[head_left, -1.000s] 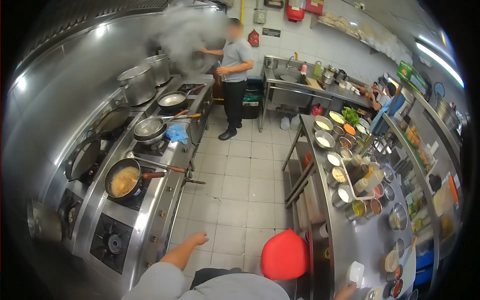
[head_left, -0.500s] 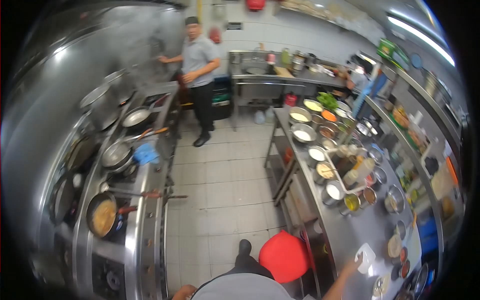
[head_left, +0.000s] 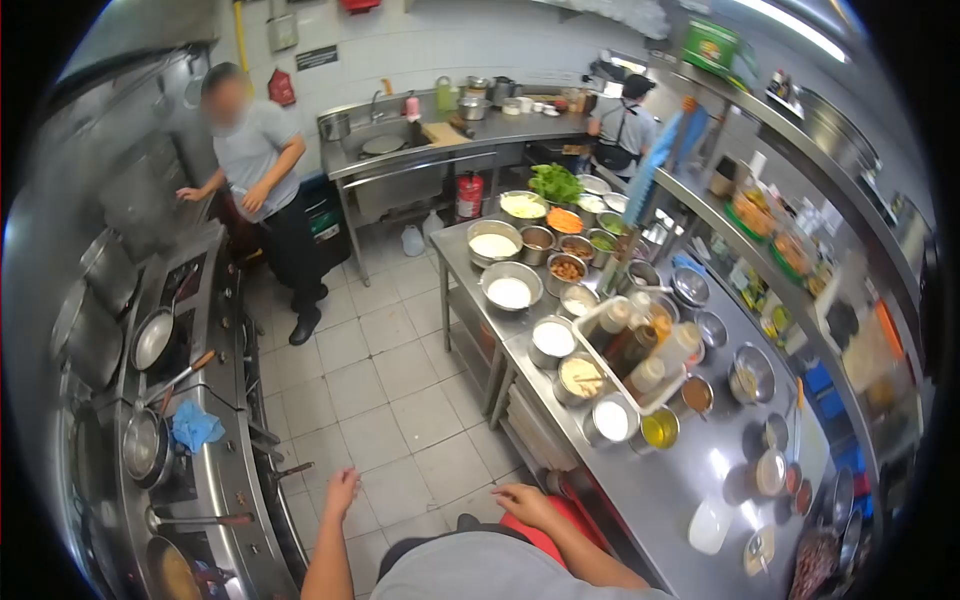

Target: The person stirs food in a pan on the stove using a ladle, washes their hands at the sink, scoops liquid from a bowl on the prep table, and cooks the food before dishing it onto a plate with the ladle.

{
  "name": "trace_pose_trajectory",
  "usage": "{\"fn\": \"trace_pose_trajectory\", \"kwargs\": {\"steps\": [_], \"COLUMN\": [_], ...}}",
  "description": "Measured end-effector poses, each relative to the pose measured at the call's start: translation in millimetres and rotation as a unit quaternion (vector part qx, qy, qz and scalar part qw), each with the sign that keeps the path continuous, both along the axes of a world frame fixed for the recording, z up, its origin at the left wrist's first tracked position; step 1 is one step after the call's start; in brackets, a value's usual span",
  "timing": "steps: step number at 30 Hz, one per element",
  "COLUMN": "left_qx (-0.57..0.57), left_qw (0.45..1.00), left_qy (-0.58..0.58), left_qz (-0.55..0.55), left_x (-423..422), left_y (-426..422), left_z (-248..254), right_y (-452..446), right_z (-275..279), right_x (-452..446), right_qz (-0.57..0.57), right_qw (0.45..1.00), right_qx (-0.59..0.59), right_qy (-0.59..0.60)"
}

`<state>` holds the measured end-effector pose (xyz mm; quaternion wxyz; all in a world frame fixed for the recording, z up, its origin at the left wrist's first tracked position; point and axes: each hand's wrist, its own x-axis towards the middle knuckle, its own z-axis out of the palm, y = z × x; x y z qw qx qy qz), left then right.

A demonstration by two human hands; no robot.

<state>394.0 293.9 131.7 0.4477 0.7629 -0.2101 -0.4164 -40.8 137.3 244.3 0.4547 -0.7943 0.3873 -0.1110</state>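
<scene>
My left hand (head_left: 343,492) is in the air over the tiled floor, its fingers loosely bent and apart, with nothing in it. My right hand (head_left: 527,507) hangs in front of my body near the red stool (head_left: 540,532), fingers apart and also bare. To the right of it, on the steel counter (head_left: 640,495), lies a white dish (head_left: 709,527), apart from my hand. A frying pan with yellowish food (head_left: 178,572) sits on the stove at the lower left, partly cut off.
A ladle (head_left: 200,519) and a blue cloth (head_left: 197,426) lie along the stove. Metal pots of ingredients and a white bin of bottles (head_left: 640,350) crowd the counter. One person (head_left: 262,160) stands by the stove's far end; another person (head_left: 625,125) works at the back. A shelf overhangs the right.
My right hand has left the white dish and come back toward my body. My left hand has risen into view. The camera has turned to the right.
</scene>
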Motion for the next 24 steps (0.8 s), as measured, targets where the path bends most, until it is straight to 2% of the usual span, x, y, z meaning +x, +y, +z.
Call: {"fn": "trace_pose_trajectory", "kwargs": {"steps": [1,2,4,6,8,9,10,11,12,14,15,18,20,21,22,23,24], "left_qx": [-0.047,-0.046,-0.013,0.021,0.103,0.233,0.205,0.111,0.254,0.369,0.395,0.426,0.443,0.353,0.177,0.25,0.255], "left_qw": [0.999,0.998,0.998,0.988,0.989,0.96,0.961,0.792,0.721,0.821,0.848,0.865,0.862,0.899,0.772,0.714,0.835], "left_qy": [-0.003,0.003,-0.051,-0.125,-0.061,-0.054,-0.057,-0.306,-0.259,-0.075,-0.024,0.023,0.009,0.007,-0.262,-0.257,-0.219], "left_qz": [0.024,0.035,-0.023,-0.094,-0.092,-0.149,-0.177,-0.516,-0.591,-0.429,-0.353,-0.266,-0.246,-0.259,-0.551,-0.601,-0.436], "left_x": [-0.7,0.5,7.0,31.5,42.6,56.9,70.1,90.2,92.1,109.5,123.5,172.4,213.9,269.9,307.4,341.9,377.9], "left_y": [-19.9,-27.2,-51.6,-43.7,-20.0,-6.1,25.2,38.3,39.7,56.4,50.2,-10.4,-91.2,-104.2,-159.1,-213.3,-246.0], "left_z": [22.8,24.5,26.2,-42.6,-83.1,-101.4,-143.7,-135.7,-133.5,-129.5,-122.0,-78.7,-17.1,-123.9,-119.9,-139.2,-167.7], "right_y": [-12.5,-25.6,-54.2,-84.2,-114.7,-132.1,-149.2,-164.1,-181.0,-214.9,-232.1,-288.1,-325.9,-341.2,-360.9,-376.4,-390.6], "right_z": [10.0,18.9,20.3,30.2,22.3,15.0,7.7,-0.2,-14.3,-23.1,-23.4,-32.0,-13.4,-3.4,-6.8,5.1,13.6], "right_x": [29.3,57.4,107.3,151.2,187.4,202.8,217.4,231.9,243.8,270.0,287.1,334.2,379.4,398.1,415.6,435.2,453.2], "right_qz": [0.027,0.052,0.094,0.108,0.126,0.123,0.128,0.133,0.132,0.099,0.063,0.006,-0.005,-0.02,0.002,-0.01,-0.014], "right_qw": [0.999,0.998,0.993,0.99,0.984,0.984,0.982,0.98,0.978,0.98,0.979,0.977,0.979,0.979,0.986,0.983,0.981], "right_qx": [0.015,0.03,0.028,0.055,0.08,0.079,0.102,0.126,0.14,0.166,0.191,0.205,0.197,0.194,0.153,0.173,0.175], "right_qy": [-0.018,-0.036,-0.07,-0.068,-0.097,-0.098,-0.089,-0.079,-0.077,-0.053,-0.028,-0.051,-0.053,-0.054,-0.062,-0.058,-0.078]}}
